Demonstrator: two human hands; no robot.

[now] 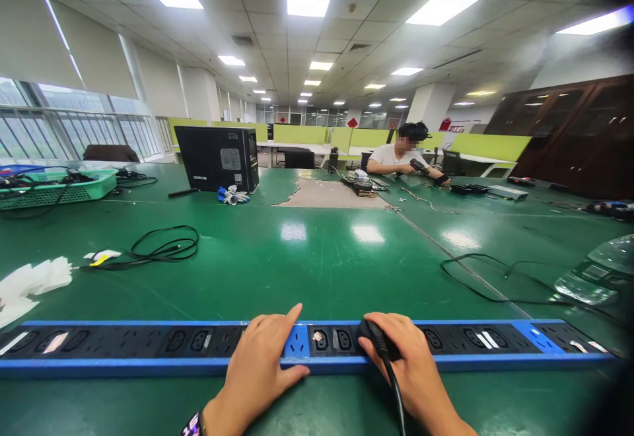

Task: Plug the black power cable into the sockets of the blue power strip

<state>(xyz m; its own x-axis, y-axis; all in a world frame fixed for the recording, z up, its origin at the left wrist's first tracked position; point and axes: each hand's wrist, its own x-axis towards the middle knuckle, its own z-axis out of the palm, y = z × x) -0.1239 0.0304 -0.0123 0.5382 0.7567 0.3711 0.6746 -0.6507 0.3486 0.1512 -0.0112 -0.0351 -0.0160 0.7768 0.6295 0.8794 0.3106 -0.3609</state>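
A long blue and black power strip [148, 343] lies across the green table [307, 264] close to me. My left hand [262, 363] rests on the strip, fingers flat and index stretched toward a blue socket [297, 342]. My right hand [406, 363] is closed on a black plug [372, 331] seated in the strip, its black cable [396, 396] running back toward me under the hand.
A coiled black cable [163, 246] and white wrappings [30, 281] lie at the left. A green basket [59, 188] and a black computer case [218, 157] stand farther back. Another cable [495, 277] and clear plastic [594, 274] are at the right. A person sits working at the far side.
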